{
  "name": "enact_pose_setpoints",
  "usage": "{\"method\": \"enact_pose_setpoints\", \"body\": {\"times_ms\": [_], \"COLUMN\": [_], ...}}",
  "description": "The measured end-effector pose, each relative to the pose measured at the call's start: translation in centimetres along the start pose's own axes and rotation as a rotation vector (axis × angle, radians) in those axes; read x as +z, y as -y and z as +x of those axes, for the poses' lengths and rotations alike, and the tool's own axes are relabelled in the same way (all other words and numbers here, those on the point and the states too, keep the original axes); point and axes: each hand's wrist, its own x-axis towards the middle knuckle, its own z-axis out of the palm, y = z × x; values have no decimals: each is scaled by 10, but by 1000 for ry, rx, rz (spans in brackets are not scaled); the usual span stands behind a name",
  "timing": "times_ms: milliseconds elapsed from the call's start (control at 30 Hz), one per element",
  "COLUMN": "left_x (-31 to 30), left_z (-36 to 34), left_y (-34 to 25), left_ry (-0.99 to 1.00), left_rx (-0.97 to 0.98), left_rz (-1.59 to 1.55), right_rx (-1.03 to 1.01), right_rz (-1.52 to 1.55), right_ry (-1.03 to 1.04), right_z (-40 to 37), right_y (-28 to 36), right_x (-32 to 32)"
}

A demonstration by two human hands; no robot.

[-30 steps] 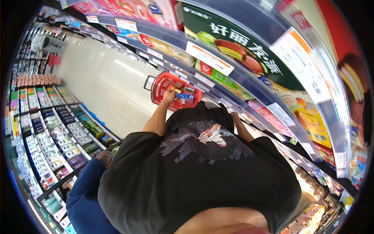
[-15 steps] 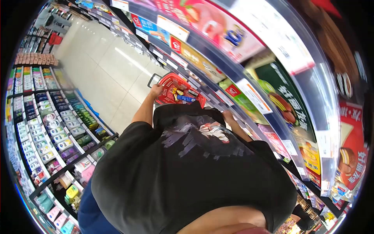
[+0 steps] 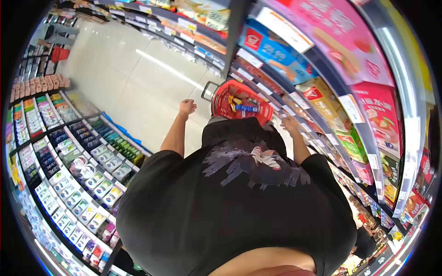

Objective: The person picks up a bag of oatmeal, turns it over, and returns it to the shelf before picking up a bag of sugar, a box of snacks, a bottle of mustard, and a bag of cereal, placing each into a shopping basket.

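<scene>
A red shopping basket [image 3: 221, 106] with a dark handle [image 3: 208, 92] is in front of my body, beside the right-hand shelves. Several small packages, yellow and blue [image 3: 246, 108], lie in it. My left hand [image 3: 187, 107] hangs in the air to the left of the basket, apart from its handle, its fingers loosely curled with nothing visible in them. My right hand [image 3: 290, 124] is just right of the basket, close to the shelf edge, with its fingers spread and nothing seen in them.
Tall shelves of boxed snacks [image 3: 380, 115] curve along the right. Shelves of packaged goods [image 3: 87, 161] line the left. Pale tiled floor [image 3: 138, 69] lies between them. Another person in dark clothing [image 3: 365, 242] is at the lower right.
My left hand has let go of the basket handle and is now apart from it. The basket sits farther right in view, and the shelves have shifted. My right hand shows more clearly, its fingers apart.
</scene>
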Motion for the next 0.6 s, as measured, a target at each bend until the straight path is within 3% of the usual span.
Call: {"method": "enact_pose_setpoints", "body": {"times_ms": [33, 267, 467, 600], "left_x": [-13, -63, -72, -77], "left_z": [0, -2, -11, -3], "left_y": [14, 33, 11, -5], "left_ry": [-3, 12, 30, 5], "left_rx": [-28, -141, -84, 57], "left_rz": [6, 32, 39, 69], "right_rx": [-51, -42, -69, -257], "right_rz": [-99, -67, -102, -247], "right_ry": [52, 60, 117, 90], "right_z": [21, 17, 35, 60], "right_y": [-14, 52, 70, 58], "right_x": [9, 85, 132, 166]}}
